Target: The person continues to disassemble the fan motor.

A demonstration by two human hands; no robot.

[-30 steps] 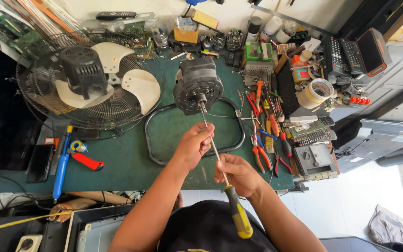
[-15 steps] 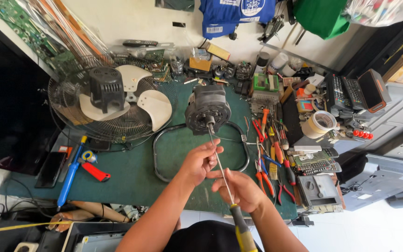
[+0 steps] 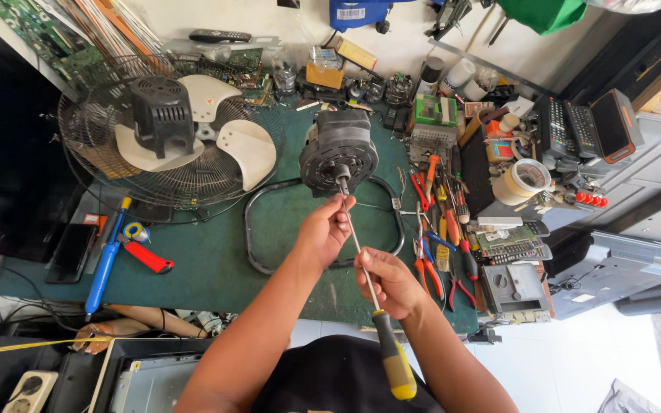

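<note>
A black fan motor (image 3: 338, 153) stands on the green table mat (image 3: 216, 260), inside a black wire ring (image 3: 269, 200). My left hand (image 3: 324, 229) pinches the thin metal shaft of a long screwdriver (image 3: 355, 243) just below the motor's hub. The tip of the shaft meets the motor's front. Lower down, my right hand (image 3: 386, 281) is closed around the same shaft above its black and yellow handle (image 3: 393, 361).
A wire fan guard (image 3: 124, 180) with white blades and a black motor cover lies at the left. Pliers and cutters with red handles (image 3: 437, 229) crowd the right of the mat. A blue pen, a tape roll, circuit boards and remote controls lie around.
The view has shifted, so the motor and hands sit lower and nearer. Both hands stay on the screwdriver against the motor's front.
</note>
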